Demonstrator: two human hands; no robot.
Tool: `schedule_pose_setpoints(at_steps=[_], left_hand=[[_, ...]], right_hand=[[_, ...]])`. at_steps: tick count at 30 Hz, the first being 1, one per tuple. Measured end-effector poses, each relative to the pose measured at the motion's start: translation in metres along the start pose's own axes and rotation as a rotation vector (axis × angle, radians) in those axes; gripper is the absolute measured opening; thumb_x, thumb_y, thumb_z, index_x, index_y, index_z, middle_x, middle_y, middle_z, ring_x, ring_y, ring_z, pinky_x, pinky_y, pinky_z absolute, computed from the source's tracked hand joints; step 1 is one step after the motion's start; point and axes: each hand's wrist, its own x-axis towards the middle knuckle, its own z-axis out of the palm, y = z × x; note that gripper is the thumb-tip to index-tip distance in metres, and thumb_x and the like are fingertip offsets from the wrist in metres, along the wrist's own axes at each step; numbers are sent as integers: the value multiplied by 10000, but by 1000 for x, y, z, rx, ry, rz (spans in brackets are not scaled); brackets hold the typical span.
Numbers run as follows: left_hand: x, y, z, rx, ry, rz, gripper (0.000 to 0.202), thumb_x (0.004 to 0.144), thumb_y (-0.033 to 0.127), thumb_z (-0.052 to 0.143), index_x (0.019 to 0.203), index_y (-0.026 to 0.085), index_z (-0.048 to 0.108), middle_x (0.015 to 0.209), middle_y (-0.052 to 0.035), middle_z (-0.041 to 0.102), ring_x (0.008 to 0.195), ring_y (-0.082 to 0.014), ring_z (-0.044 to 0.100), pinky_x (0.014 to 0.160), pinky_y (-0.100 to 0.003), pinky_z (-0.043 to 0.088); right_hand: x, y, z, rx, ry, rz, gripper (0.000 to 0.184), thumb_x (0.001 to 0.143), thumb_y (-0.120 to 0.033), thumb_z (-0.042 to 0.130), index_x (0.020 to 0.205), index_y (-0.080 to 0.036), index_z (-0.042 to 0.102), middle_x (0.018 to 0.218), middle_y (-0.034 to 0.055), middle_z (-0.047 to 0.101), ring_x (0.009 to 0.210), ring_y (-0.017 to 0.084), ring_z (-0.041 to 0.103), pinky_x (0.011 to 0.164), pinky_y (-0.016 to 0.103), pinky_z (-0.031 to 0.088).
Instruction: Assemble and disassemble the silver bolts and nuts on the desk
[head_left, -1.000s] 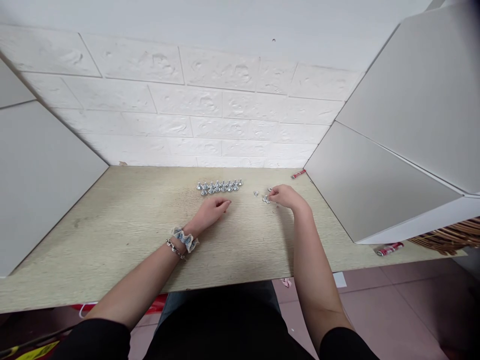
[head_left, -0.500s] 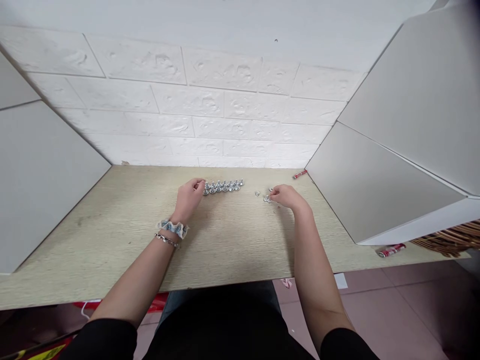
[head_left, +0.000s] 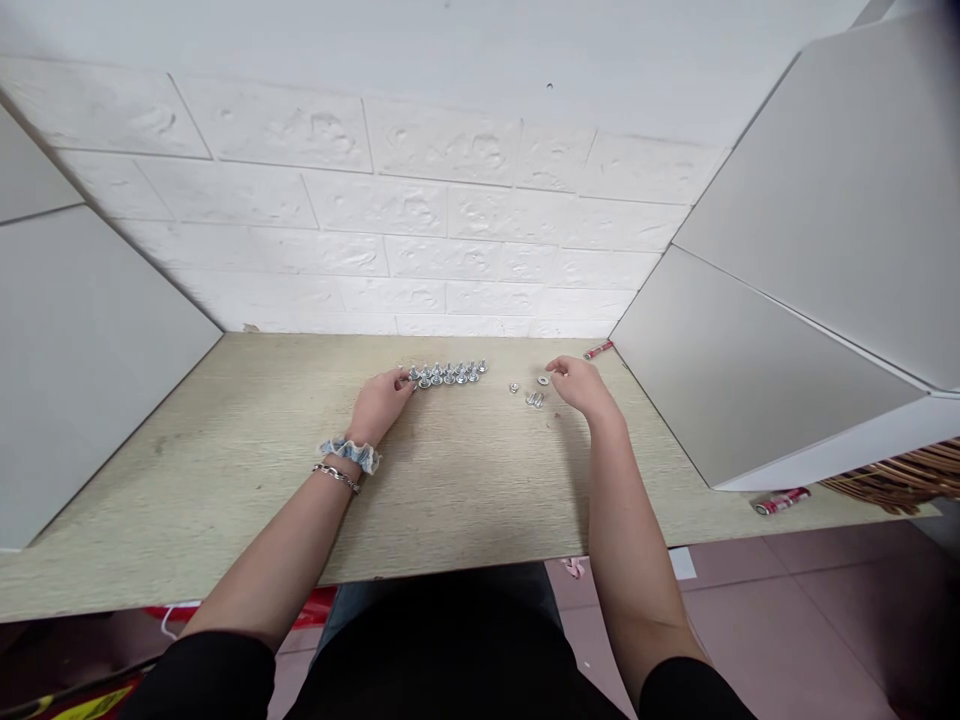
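And here is the left hand (head_left: 379, 406), right up at the left end of a double row of silver metal bolts (head_left: 450, 374), shanks pointing up, on the pale wood-grained tabletop (head_left: 465, 480). Its fingers are bent in close together, the tips right against the endmost bolts; whether they pinch one, I cannot tell.

Over to the right, the right hand (head_left: 579, 386) hangs with its fingers curled, index and thumb pointing left, at the flat ring-shaped silver metal washer (head_left: 543, 380). The washer lies just beside the fingertips, in plain sight; contact, or anything tiny between the tips, I cannot make out.

Just nearer than the washer sits a little cluster of silver metal screws (head_left: 535, 399), and to its left a lone small silver metal piece (head_left: 514, 387), between cluster and double row.

On the left wrist: a ruffled blue-and-white fabric band (head_left: 351, 455) and a silver chain bracelet (head_left: 337, 475). Far right, a slim red cylinder (head_left: 598, 350) lies by the grey panel (head_left: 757, 360); another red-and-silver cylinder (head_left: 781, 501) lies nearer, beside the brown wicker basket (head_left: 892, 478).
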Motion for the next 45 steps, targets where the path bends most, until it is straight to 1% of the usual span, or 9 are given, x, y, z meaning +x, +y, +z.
schedule_pose_setpoints(at_steps=[7,9,13,18,22,26,34,38,45], left_hand=[[-2,7,-1,-94,73,76,238,783,357,511,804,177,665,739,-56,620,701,-189,534,654,-287,373],[-7,16,-2,-224,47,75,252,773,386,528,801,174,661,707,-38,604,667,-172,517,634,-282,378],[-19,36,-1,-606,-129,63,302,736,443,570,834,167,645,748,-25,604,671,-150,519,582,-256,414],[-30,47,7,-942,-294,55,300,679,411,660,854,169,636,954,-46,622,823,-160,573,688,-268,469],[-32,48,12,-1069,-333,55,261,684,360,680,846,156,654,986,-60,627,890,-165,573,776,-285,458],[-34,50,13,-1220,-372,-45,306,699,333,682,940,148,640,933,-61,651,872,-151,589,846,-313,443],[-38,54,8,-1342,-419,-254,586,725,212,675,1267,203,450,946,-40,645,832,-102,602,796,-231,462],[-39,54,10,-1331,-426,-277,571,711,207,686,1235,184,461,924,-40,642,791,-104,600,747,-227,466],[-40,58,15,-1334,-519,-176,365,697,222,684,1032,139,567,939,-56,628,836,-133,586,728,-229,449]], right_hand=[[0,-19,14,187,295,-195,285,753,-162,383,915,-165,617,804,45,627,699,157,550,683,271,407],[-7,-35,22,224,247,-278,232,798,-239,405,886,-172,609,795,37,615,676,148,535,654,262,400],[-24,-64,43,152,-16,-430,267,803,-417,512,897,-184,603,801,25,598,677,134,517,618,249,378],[-38,-79,63,139,-142,-545,239,804,-376,550,948,-195,611,848,24,595,707,117,512,654,242,379],[-40,-82,68,218,-144,-510,187,820,-337,525,869,-186,626,759,7,583,663,104,500,637,230,383],[-39,-82,68,228,-116,-499,166,811,-313,542,871,-191,636,743,3,581,651,104,500,630,229,387],[-40,-80,72,182,-78,-558,134,819,-225,519,894,-197,627,832,27,578,722,127,516,689,252,403],[-41,-81,73,151,-116,-565,111,811,-240,531,872,-199,615,872,30,570,788,141,519,716,262,403],[-41,-83,84,91,-158,-545,90,787,-217,546,854,-180,595,889,40,566,823,157,517,733,282,407]])
